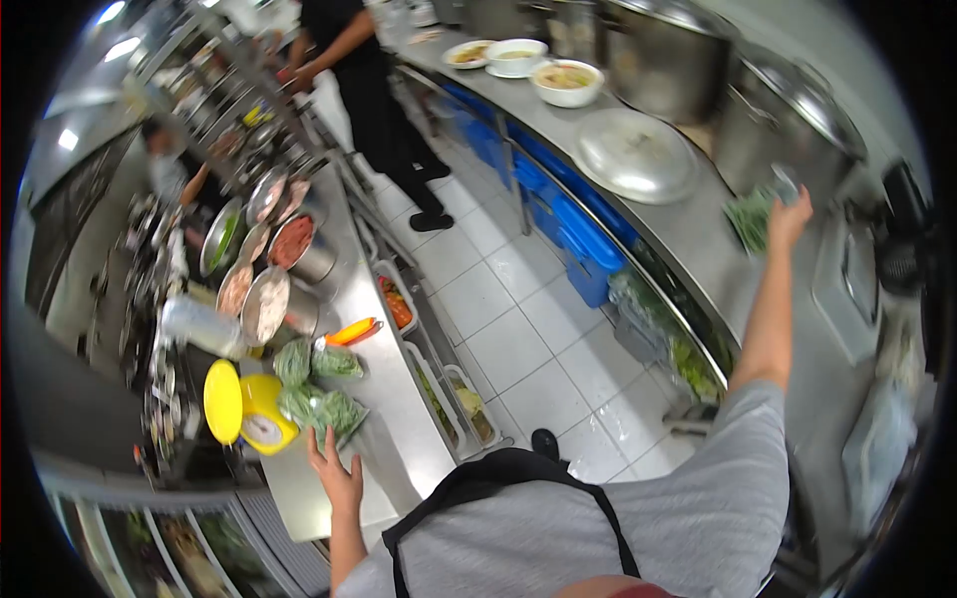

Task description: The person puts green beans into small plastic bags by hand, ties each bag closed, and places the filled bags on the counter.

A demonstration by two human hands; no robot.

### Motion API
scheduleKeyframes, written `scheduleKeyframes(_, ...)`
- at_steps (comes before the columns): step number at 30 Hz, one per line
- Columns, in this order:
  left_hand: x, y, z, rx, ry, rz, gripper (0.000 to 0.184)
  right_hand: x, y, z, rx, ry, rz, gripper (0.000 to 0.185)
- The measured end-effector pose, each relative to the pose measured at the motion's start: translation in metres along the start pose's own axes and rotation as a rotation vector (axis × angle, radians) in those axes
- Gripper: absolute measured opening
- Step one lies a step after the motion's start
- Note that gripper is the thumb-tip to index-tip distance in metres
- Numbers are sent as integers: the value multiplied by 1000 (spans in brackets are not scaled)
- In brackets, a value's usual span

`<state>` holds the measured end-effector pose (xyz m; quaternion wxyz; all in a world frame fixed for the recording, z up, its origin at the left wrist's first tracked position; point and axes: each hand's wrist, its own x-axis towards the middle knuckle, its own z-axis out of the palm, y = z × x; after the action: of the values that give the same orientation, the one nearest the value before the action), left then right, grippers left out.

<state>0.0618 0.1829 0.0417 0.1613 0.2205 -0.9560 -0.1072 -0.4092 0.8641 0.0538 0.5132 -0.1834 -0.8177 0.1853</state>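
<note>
My right hand (790,217) reaches over the steel counter on the right, its fingers closed on the top of a clear plastic bag of greens (748,221). The bag's lower part is at the counter surface near a large pot. Over the left table, my left hand (337,480) is open with its fingers spread. Just beyond its fingertips lie several bags of leafy greens (324,411). Beside them stands a yellow kitchen scale (267,414) with a round dial and a yellow pan (222,402). An orange-handled tool (351,332) lies behind the bags.
Steel bowls of food, one with red minced meat (292,242), crowd the left table. On the right counter are a round metal lid (635,154), lidded pots (788,115) and filled bowls (566,84). Blue bins (588,249) sit beneath. A co-worker (349,90) stands in the aisle.
</note>
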Motion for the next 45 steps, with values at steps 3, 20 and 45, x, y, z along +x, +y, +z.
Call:
scheduleKeyframes(3, -6, 9, -13, 28, -3, -78, 70, 37, 57, 47, -70, -237, -86, 64)
scheduleKeyframes(20, -17, 15, -50, -195, 162, -42, 48, -89, -111, -98, 765, -399, -139, 20)
scheduleKeyframes(45, -29, -87, -134, -699, 114, 324, 15, -373, -518, -335, 1149, -1638, -1293, 22)
